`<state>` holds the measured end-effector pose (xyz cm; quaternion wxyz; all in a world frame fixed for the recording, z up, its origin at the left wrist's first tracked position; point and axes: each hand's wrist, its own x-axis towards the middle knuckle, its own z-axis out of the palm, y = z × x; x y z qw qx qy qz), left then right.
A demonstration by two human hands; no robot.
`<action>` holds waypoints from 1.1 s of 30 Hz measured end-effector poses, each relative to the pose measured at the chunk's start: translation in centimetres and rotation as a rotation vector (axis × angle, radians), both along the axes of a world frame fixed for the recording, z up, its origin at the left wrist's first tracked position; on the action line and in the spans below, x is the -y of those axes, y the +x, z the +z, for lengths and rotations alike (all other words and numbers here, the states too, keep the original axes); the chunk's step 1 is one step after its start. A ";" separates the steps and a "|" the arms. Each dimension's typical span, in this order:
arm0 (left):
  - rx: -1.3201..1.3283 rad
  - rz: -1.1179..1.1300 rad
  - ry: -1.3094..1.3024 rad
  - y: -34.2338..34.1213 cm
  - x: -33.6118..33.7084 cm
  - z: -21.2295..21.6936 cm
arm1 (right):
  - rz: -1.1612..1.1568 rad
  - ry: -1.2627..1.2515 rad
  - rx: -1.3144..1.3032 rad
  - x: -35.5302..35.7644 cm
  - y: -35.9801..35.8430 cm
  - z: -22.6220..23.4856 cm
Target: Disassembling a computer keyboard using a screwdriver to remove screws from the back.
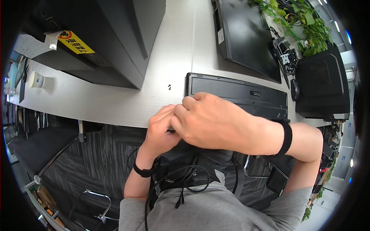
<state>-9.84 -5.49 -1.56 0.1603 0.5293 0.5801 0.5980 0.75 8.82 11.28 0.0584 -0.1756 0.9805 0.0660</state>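
Your left hand (161, 125) and your right hand (206, 121) meet at the near edge of the table (169, 50). Their fingers are curled and pressed together; I cannot tell whether they pinch something, because the fingertips are hidden. Just beyond the right hand lies the black keyboard (235, 90), its underside up, partly covered by this hand. Beside its left end are small black pieces (169, 87). Farther, a dark case (127, 46) stands left, a monitor (250, 34) right, then a plant (308, 19).

pale table (175, 54) under keyboard (231, 85) (plus black bits (169, 87))
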 end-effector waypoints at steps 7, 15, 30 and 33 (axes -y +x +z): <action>-0.079 0.114 -0.005 0.7 -0.1 -0.5 | -0.173 -0.105 -0.178 -0.1 1.0 0.7; 0.038 -0.034 -0.017 0.4 0.4 1.8 | -0.015 -0.428 -0.142 -1.9 0.8 0.8; 0.049 0.112 -0.158 0.4 0.0 2.8 | -0.010 -0.444 -0.236 -2.8 0.9 1.1; -0.010 0.033 -0.216 -0.3 0.3 3.0 | 0.056 -0.460 -0.213 -3.0 1.1 1.3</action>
